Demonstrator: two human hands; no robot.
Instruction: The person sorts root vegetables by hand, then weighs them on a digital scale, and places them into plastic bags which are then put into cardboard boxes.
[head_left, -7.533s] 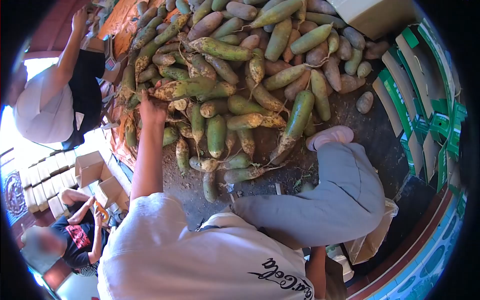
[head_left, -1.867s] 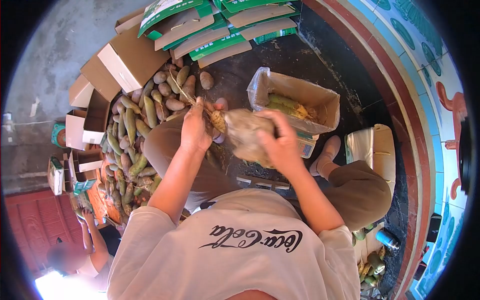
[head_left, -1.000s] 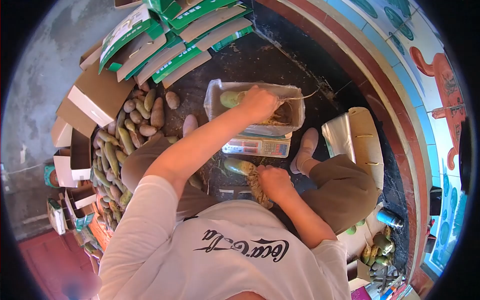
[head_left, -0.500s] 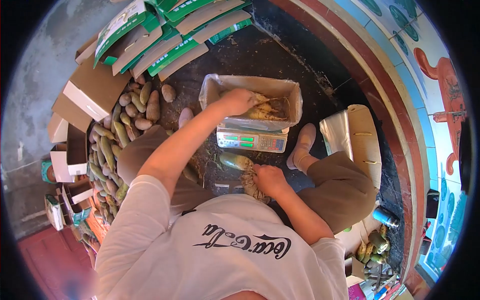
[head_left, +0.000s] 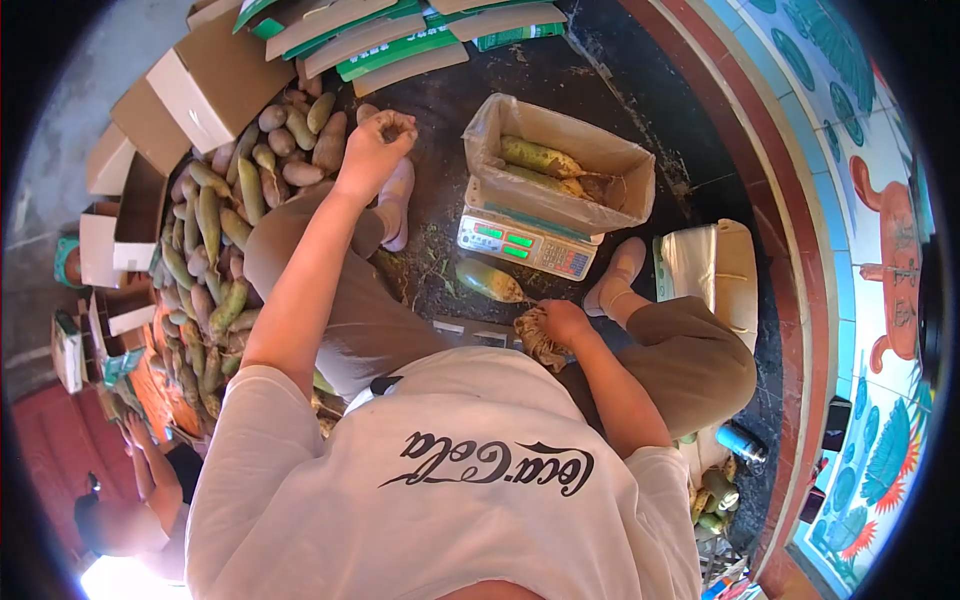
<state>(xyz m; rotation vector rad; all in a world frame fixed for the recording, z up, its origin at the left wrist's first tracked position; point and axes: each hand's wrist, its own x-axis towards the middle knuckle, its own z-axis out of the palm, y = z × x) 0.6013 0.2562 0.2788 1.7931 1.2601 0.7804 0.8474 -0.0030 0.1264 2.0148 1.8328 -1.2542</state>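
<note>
My left hand (head_left: 378,155) is raised over the floor near my left shoe, its fingers curled in and the fingertips dirty. I cannot tell whether anything is in it. Beside its knuckles lies a brown potato-like root (head_left: 366,112). Low between my knees, my right hand (head_left: 566,325) is closed on a crumpled brown cloth (head_left: 541,338). A pale green radish (head_left: 488,281) lies in front of it, its thin tail reaching the fingers. Beyond is a digital scale (head_left: 527,246) bearing a plastic-lined cardboard box (head_left: 632,180) with green radishes (head_left: 540,157) inside.
A heap of long green radishes and brown roots (head_left: 208,215) covers the floor on the left. Cardboard boxes (head_left: 190,85) stand behind it, and green cartons (head_left: 410,50) at the far side. Right of my leg are a lined box (head_left: 735,275) and a blue bottle (head_left: 741,442). Another person (head_left: 150,500) is at lower left.
My left hand has left the box and swung left toward the heap. Green radishes now show inside the box. The view has shifted, and my right hand has drawn slightly away from the pale radish.
</note>
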